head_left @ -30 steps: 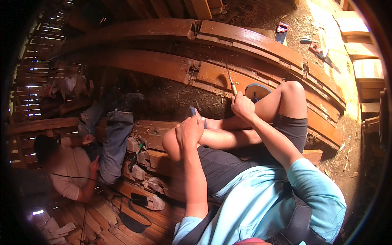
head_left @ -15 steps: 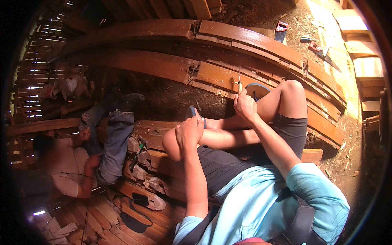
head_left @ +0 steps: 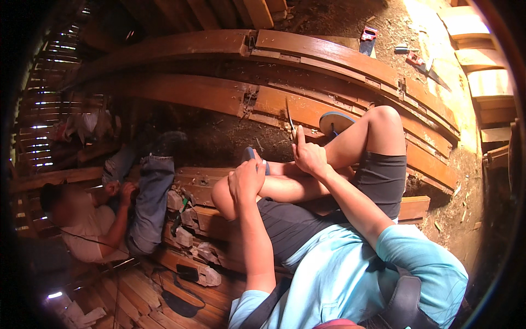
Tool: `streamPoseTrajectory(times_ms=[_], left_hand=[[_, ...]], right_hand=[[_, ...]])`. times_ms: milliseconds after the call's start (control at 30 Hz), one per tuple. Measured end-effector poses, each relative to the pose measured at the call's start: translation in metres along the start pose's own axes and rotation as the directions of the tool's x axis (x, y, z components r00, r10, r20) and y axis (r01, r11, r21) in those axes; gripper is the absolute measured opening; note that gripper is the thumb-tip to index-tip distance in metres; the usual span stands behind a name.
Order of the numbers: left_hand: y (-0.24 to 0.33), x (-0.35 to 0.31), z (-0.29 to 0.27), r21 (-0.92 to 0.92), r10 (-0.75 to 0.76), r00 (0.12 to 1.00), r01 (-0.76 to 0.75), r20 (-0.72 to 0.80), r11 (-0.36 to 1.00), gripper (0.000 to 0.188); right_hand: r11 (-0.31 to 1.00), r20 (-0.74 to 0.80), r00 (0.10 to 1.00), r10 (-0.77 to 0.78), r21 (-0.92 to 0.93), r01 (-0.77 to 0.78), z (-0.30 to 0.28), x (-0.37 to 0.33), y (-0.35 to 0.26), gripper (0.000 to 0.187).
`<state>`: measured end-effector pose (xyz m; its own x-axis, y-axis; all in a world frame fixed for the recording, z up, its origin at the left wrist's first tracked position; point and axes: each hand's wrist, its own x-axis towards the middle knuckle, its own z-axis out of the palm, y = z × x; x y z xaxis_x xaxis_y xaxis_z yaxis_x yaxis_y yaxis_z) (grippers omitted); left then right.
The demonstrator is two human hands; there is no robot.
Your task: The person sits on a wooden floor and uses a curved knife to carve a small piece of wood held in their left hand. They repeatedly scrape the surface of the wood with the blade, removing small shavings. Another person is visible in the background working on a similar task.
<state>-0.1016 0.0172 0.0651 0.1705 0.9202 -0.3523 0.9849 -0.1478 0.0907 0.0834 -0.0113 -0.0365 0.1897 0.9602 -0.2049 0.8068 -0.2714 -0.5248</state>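
Observation:
My right hand [head_left: 311,157] is closed round the pale handle of a slim tool [head_left: 290,116] with a thin metal shaft. Its index finger lies along the handle, and its tip points away from me toward the wooden beams. I cannot tell its exact kind. Over my bent left knee rests my left hand [head_left: 245,180], holding nothing that I can see, its fingers partly bent. Just beyond these fingers are my foot and a blue flip-flop [head_left: 250,155]. Another blue-edged flip-flop [head_left: 335,122] shows near my right knee.
Long grooved wooden beams [head_left: 329,52] run across in front. On the dirt floor lie a red-handled saw [head_left: 369,39] and another saw [head_left: 421,63]. To the left sits another person [head_left: 87,219] in jeans. Wood blocks [head_left: 183,237], a green-and-black tool [head_left: 179,216] and a phone [head_left: 188,271] lie nearby.
My right hand has moved left with the tool, whose shaft now tilts more to the left. My left hand stays on the knee. The other person's hands have come together.

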Motion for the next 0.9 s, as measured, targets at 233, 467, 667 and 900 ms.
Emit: streamPoseTrajectory(times_ms=[233, 467, 667, 900], left_hand=[[-0.002, -0.003, 0.000, 0.005, -0.001, 1.000, 0.001, -0.026, 1.000, 0.036], [-0.005, 0.000, 0.002, -0.008, 0.023, 0.998, -0.023, -0.051, 1.000, 0.037], [-0.008, 0.004, 0.012, -0.046, 0.014, 0.999, -0.016, -0.052, 0.999, 0.032], [-0.006, -0.006, 0.006, -0.060, 0.036, 0.998, -0.039, -0.043, 0.997, 0.035]], right_hand=[[0.998, -0.139, 0.989, 0.049, 0.055, -0.042, 0.004, 0.014, 0.006, 0.062], [0.997, 0.004, 0.997, -0.079, 0.023, 0.078, 0.004, 0.004, 0.000, 0.064], [1.000, 0.086, 0.996, -0.017, -0.013, 0.019, 0.016, 0.009, 0.007, 0.045], [0.989, -0.007, 1.000, 0.024, 0.148, -0.022, -0.010, 0.006, -0.006, 0.027]])
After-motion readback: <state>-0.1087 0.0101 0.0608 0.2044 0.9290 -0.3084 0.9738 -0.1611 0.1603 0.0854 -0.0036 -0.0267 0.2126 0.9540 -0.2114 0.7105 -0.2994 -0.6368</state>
